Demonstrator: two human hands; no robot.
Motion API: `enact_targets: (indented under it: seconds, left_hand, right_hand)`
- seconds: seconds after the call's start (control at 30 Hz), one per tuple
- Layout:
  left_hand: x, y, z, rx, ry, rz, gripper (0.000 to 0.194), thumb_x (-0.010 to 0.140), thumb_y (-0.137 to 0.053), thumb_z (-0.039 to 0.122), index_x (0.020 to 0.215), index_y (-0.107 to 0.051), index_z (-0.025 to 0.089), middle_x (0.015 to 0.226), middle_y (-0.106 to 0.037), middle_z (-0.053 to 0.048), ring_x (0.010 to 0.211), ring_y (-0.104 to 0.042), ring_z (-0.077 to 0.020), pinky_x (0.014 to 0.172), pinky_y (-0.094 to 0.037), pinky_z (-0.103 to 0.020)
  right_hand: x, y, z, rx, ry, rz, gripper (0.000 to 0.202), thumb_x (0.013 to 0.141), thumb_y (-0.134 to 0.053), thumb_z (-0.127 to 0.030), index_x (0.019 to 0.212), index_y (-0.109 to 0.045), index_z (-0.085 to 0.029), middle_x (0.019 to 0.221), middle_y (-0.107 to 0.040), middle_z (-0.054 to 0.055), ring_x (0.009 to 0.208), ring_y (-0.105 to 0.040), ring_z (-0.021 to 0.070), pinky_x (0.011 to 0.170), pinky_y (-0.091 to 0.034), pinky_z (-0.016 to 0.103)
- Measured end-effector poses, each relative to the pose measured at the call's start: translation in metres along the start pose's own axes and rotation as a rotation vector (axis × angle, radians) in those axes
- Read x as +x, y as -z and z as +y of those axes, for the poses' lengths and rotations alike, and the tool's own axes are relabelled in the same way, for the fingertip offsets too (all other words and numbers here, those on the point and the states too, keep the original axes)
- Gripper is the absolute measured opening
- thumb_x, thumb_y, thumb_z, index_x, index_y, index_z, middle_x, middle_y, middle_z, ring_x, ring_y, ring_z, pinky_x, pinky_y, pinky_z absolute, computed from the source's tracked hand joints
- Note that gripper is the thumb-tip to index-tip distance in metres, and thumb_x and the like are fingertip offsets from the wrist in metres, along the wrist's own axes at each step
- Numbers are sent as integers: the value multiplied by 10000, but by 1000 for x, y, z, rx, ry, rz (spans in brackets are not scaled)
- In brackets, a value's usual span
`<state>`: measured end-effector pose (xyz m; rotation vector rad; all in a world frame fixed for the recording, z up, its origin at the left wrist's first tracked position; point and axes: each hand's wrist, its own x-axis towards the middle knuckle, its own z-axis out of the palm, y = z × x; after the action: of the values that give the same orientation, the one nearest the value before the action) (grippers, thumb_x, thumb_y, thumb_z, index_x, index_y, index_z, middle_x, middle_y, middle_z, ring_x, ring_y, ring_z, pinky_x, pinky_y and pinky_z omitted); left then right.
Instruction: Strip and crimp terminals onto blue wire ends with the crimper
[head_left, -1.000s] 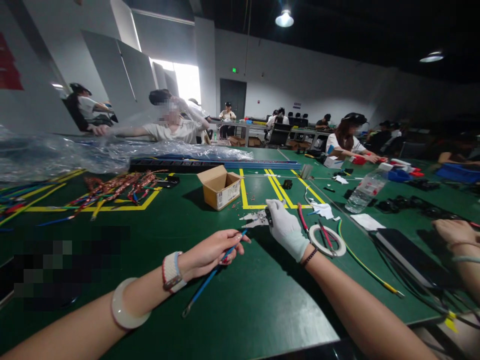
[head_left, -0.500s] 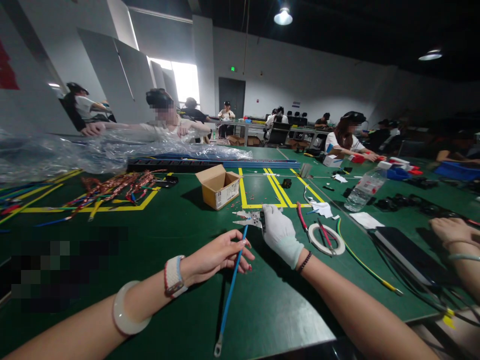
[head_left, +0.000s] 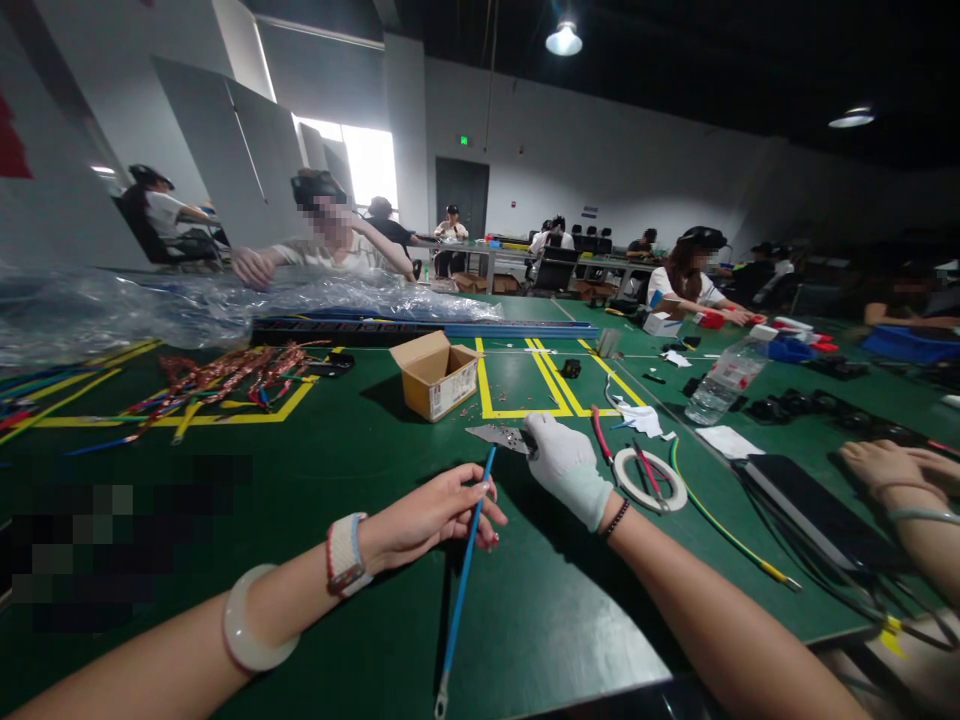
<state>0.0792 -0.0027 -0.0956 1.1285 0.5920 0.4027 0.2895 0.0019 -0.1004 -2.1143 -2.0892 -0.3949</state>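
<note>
Between thumb and fingers, my left hand (head_left: 454,505) pinches a blue cable (head_left: 463,590) that slants toward the table's near edge. A metal ring lug (head_left: 442,695) caps its lower end. My right hand (head_left: 566,465), in a white glove, is closed around a wire stripper (head_left: 499,435); the handles are mostly hidden in the glove. The stripper's jaws point left and look closed, right by the cable's upper end. Whether they grip the cable there I cannot tell. Beyond the jaws stands an open cardboard box (head_left: 442,385).
To the left lies a heap of stripped copper wires (head_left: 225,380). On the right are a white tape roll (head_left: 675,485), a green-yellow cable (head_left: 720,535), a water bottle (head_left: 727,375) and a black flat device (head_left: 821,510). Another person's hands (head_left: 885,465) rest at the right edge.
The wire stripper's jaws have gone from spread to closed beside the cable's upper end. My left hand keeps its hold. The person across the table has raised one arm toward the head.
</note>
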Motion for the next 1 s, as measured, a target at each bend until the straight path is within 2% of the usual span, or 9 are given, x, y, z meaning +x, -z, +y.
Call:
enact_targets:
  seconds: [0.2, 0.37, 0.47, 0.63, 0.73, 0.8, 0.87, 0.93, 1.0]
  left_hand:
    - [4, 10, -2, 0, -34, 4, 308, 852, -632, 404, 948, -474, 158, 917, -673, -93, 731, -665, -163, 719, -494, -309]
    - [9, 22, -8, -24, -58, 34, 296, 870, -611, 391, 982, -495, 142, 909, -665, -95, 734, -662, -171, 727, -498, -328]
    - [11, 26, -12, -45, -57, 40, 286, 875, -606, 377, 991, -497, 138, 888, -663, -91, 723, -662, -171, 716, -496, -324]
    - [12, 30, -18, -69, -26, 32, 274, 870, -614, 362, 985, -503, 139, 890, -666, -100, 704, -666, -171, 689, -496, -313]
    - [12, 32, -20, -93, -22, 29, 257, 876, -606, 344, 990, -515, 132, 873, -664, -92, 694, -666, -168, 674, -499, -301]
    - [13, 33, -20, -112, -18, 23, 247, 878, -602, 334, 989, -525, 127, 862, -661, -88, 683, -664, -165, 665, -502, -296]
    - [13, 34, -20, -133, -14, 14, 244, 872, -608, 326, 984, -529, 125, 856, -658, -85, 667, -662, -163, 658, -506, -299]
    - [14, 35, -21, -148, -11, 11, 254, 858, -626, 330, 978, -526, 130, 849, -654, -78, 656, -660, -164, 654, -509, -305]
    - [14, 35, -23, -141, -15, 22, 281, 839, -652, 349, 967, -519, 138, 829, -649, -64, 649, -657, -161, 648, -508, -301]
  right_hand:
    - [14, 11, 10, -71, -38, 64, 189, 878, -413, -165, 1032, -511, -213, 993, -609, 64, 844, -626, 194, 625, -405, 263]
    - [56, 33, 9, -155, -13, 72, 229, 865, -430, -166, 1079, -505, -196, 1041, -591, 102, 861, -629, 219, 652, -433, 287]
    - [92, 48, -2, -174, 2, 109, 246, 870, -423, -167, 1097, -518, -167, 1034, -590, 134, 888, -622, 251, 718, -458, 348]
    - [150, 60, -37, -202, 67, 235, 342, 916, -277, -77, 1135, -538, -113, 1073, -582, 194, 963, -588, 258, 739, -489, 403]
    - [175, 60, -58, -217, 165, 325, 398, 905, -280, -53, 1207, -529, -127, 1276, -495, 202, 1130, -507, 342, 858, -421, 604]
    - [186, 62, -68, -193, 329, 361, 434, 889, -308, -41, 1244, -515, -181, 1346, -454, 133, 1245, -415, 361, 984, -272, 684]
    - [192, 67, -74, -171, 470, 370, 466, 873, -323, -31, 1256, -501, -227, 1339, -463, 72, 1298, -359, 347, 1053, -168, 681]
    - [192, 73, -75, -177, 475, 383, 465, 862, -314, -24, 1243, -506, -210, 1318, -476, 82, 1279, -378, 349, 1056, -160, 676]
    - [186, 79, -72, -170, 358, 387, 425, 863, -310, -36, 1215, -517, -155, 1276, -493, 138, 1192, -456, 355, 1012, -247, 658]
